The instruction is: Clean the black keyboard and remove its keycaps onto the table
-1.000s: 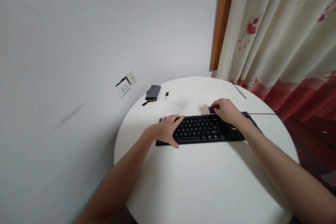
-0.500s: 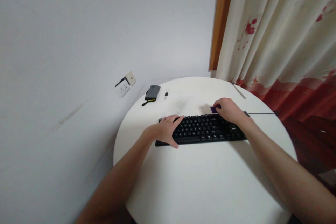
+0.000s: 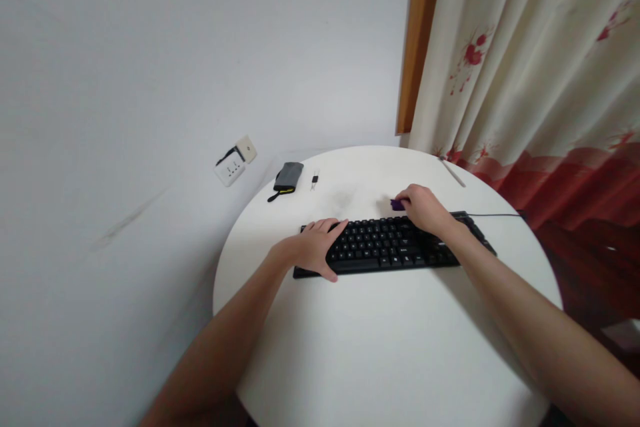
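Observation:
A black keyboard [image 3: 373, 243] lies lengthwise across the round white table [image 3: 380, 340]. My left hand [image 3: 316, 248] rests over its left end, palm down with fingers spread. The thumb reaches the near edge and the other fingers stretch toward the far edge. Above the keyboard's right part, my right hand [image 3: 424, 208] pinches a small dark purple piece [image 3: 399, 204] just beyond the far edge. Most of that piece is covered by the fingers, so its kind cannot be made out.
A grey pouch [image 3: 289, 176] with a black loop lies at the back left, beside a small black-and-clear item [image 3: 315, 179]. A thin pale stick [image 3: 453, 173] lies at the back right. The keyboard's cable [image 3: 493, 215] runs off rightward. Wall sockets [image 3: 231, 168] and a curtain [image 3: 525, 80] border the table.
My right hand has moved a little left with the purple piece, uncovering more of the keyboard's right end. The left hand stays on the keyboard. The whole view has shifted slightly.

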### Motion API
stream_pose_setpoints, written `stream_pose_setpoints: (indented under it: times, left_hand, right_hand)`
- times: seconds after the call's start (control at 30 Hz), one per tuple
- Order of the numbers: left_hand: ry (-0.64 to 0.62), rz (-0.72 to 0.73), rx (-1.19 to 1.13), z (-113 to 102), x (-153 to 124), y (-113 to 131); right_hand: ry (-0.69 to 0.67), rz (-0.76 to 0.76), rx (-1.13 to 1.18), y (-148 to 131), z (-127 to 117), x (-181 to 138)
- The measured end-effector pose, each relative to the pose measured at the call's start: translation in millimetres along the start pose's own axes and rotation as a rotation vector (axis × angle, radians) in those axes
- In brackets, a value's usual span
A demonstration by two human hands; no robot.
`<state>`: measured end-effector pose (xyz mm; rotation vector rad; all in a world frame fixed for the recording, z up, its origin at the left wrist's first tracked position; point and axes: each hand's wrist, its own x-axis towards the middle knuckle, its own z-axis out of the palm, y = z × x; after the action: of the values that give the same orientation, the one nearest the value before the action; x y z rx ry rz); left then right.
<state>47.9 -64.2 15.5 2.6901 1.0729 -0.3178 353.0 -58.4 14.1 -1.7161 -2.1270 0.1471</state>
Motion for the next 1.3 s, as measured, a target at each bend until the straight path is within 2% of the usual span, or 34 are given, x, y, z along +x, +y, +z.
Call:
stream_pose_setpoints:
  times: [0.1,0.17,0.3,0.37,0.43,0.5,0.57,0.63,0.7,0.77,0.93,1.0,1.17,1.23,1.3]
  left_hand:
    - [-0.005,-0.011,0.003,-1.1,0.1,0.6]
    - [-0.002,-0.016,0.005,-1.6,0.1,1.0]
    - [-0.007,-0.019,0.011,-1.5,0.3,0.9]
    - [-0.007,-0.015,0.012,-1.3,0.3,0.7]
    - [-0.006,-0.011,0.010,-1.7,0.2,1.0]
    - [-0.010,-0.016,0.009,-2.9,-0.3,2.1]
    - [-0.016,-0.023,0.008,-4.4,-0.7,3.8]
    - [-0.018,-0.026,0.005,-5.6,-0.9,5.5]
    - [-0.017,-0.026,0.004,-6.1,-0.8,6.5]
    - [-0.018,-0.029,0.004,-6.1,-0.4,6.7]
    - [-0.023,-0.026,0.004,-4.8,0.0,5.1]
    - [-0.022,-0.024,0.008,-3.9,0.1,3.9]
    - [-0.013,-0.019,0.015,-3.0,0.1,3.1]
    - [-0.017,-0.027,0.016,-4.3,-0.2,4.5]
    - [-0.026,-0.034,0.011,-6.1,-0.7,6.1]
  right_hand:
    - [-0.056,-0.191,0.088,-15.0,6.5,-0.5]
    - [-0.136,-0.223,0.061,-15.3,9.3,-1.3]
    - [-0.221,-0.041,-0.059,11.5,-0.3,-2.0]
    - [-0.218,0.073,-0.089,25.5,-9.7,-2.0]
    - [-0.170,0.114,-0.076,29.5,-17.2,-2.1]
    - [-0.107,0.035,0.008,21.4,-19.8,-2.9]
    - [-0.085,-0.137,0.139,5.5,-17.4,-4.8]
    - [-0.144,-0.306,0.236,-9.5,-12.7,-7.1]
    - [-0.213,-0.376,0.230,-15.5,-9.3,-8.9]
    - [-0.247,-0.324,0.147,-10.2,-10.2,-9.4]
    - [-0.206,-0.004,-0.040,16.5,-26.8,-9.2]
    - [-0.201,-0.030,0.007,14.3,-30.7,-10.3]
    - [-0.307,-0.317,0.278,-10.8,-25.3,-13.4]
    - [-0.338,-0.310,0.251,-9.9,-24.0,-13.2]
    - [-0.319,-0.197,0.125,-0.5,-25.9,-12.1]
